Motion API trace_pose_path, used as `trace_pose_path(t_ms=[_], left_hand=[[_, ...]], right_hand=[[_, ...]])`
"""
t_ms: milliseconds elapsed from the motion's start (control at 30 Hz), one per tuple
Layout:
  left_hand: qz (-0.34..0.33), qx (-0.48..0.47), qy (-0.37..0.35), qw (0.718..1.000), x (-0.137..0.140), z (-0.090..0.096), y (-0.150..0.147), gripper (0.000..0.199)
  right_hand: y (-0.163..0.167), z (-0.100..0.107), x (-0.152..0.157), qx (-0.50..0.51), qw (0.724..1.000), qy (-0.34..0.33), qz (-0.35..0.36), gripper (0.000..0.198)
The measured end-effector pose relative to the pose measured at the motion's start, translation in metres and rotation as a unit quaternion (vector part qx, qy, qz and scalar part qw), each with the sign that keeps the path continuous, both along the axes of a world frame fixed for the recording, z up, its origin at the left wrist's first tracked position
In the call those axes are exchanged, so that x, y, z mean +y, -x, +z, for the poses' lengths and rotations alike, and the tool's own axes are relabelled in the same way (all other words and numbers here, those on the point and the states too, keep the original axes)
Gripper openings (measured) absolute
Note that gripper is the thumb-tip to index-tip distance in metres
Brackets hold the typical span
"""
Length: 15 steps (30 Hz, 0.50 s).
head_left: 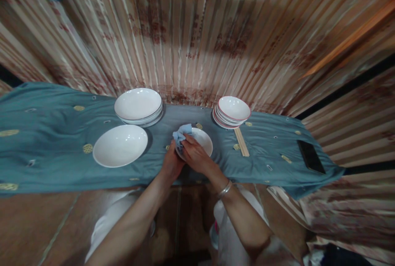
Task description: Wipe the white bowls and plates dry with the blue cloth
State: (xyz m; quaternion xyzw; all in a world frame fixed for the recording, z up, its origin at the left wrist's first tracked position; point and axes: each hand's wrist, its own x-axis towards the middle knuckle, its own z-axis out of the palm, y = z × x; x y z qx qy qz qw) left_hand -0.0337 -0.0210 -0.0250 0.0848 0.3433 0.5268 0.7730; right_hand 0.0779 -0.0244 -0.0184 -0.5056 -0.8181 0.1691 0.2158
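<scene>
A white bowl (pixel 205 140) is at the middle of the table, near its front edge. My left hand (pixel 173 160) grips the bowl at its left rim, fingers partly hidden behind it. My right hand (pixel 195 153) is closed on a light blue cloth (pixel 182 133) and presses it against the bowl's left inner side. To the left lies a single large white bowl (pixel 121 146). Behind that stands a stack of white plates (pixel 138 105) with dark rims. Right of my hands is a stack of red-rimmed bowls (pixel 233 109).
Wooden chopsticks (pixel 242 142) lie in front of the red-rimmed stack. A black phone (pixel 311 156) rests near the right end of the teal tablecloth (pixel 61 142). A pleated curtain (pixel 185 31) hangs right behind the table. Dark metal bars (pixel 348 89) run along the right side.
</scene>
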Motion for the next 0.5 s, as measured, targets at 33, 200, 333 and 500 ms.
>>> trace_pose_path(t_ms=[33,200,333,500], left_hand=[[-0.007,0.006,-0.011,1.000,0.000,0.000,0.000,0.040],[-0.026,0.054,-0.049,0.997,0.000,-0.002,0.000,0.047],[-0.031,0.062,-0.057,0.996,0.000,-0.002,0.001,0.047],[-0.032,0.076,-0.045,0.996,0.001,0.000,0.002,0.046]], right_hand=[[0.000,0.000,0.002,-0.014,1.000,0.000,-0.008,0.038],[-0.001,0.005,0.005,-0.096,0.993,0.011,-0.068,0.036],[-0.001,0.010,0.002,-0.150,0.983,0.005,-0.108,0.035],[-0.005,0.016,-0.001,-0.200,0.970,0.002,-0.139,0.036]])
